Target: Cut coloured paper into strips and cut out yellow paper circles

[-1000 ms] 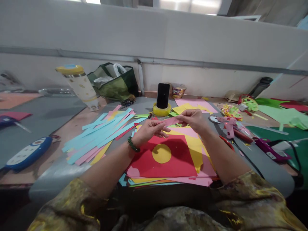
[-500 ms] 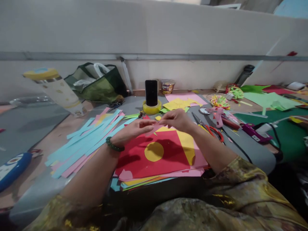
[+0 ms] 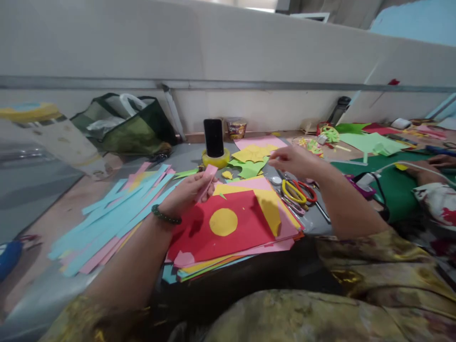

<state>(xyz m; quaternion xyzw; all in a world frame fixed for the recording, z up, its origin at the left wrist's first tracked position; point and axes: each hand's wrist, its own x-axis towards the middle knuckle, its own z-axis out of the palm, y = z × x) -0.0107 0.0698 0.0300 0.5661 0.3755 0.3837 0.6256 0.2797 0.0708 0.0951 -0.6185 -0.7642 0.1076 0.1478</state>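
A short pink paper strip (image 3: 206,182) is pinched in my left hand (image 3: 190,192), over the upper left edge of a red sheet (image 3: 249,228). That sheet carries a yellow circle (image 3: 223,222) and lies on a stack of coloured paper. My right hand (image 3: 294,161) is raised to the right, above the scissors (image 3: 294,191), with its fingers bent together; whether anything small is between them I cannot make out. Blue and pink strips (image 3: 121,213) lie fanned out left of my left hand.
A phone (image 3: 213,137) stands in a yellow tape roll (image 3: 216,157), with a snack cup (image 3: 236,128) behind. A green bag (image 3: 131,126) and a tilted tumbler (image 3: 64,137) are at the left. Another person's hand (image 3: 445,161) shows at the far right.
My hands have moved apart: the right one went right, and the left one keeps the pink strip. The view has turned right, bringing another person's hand and sleeve into sight.
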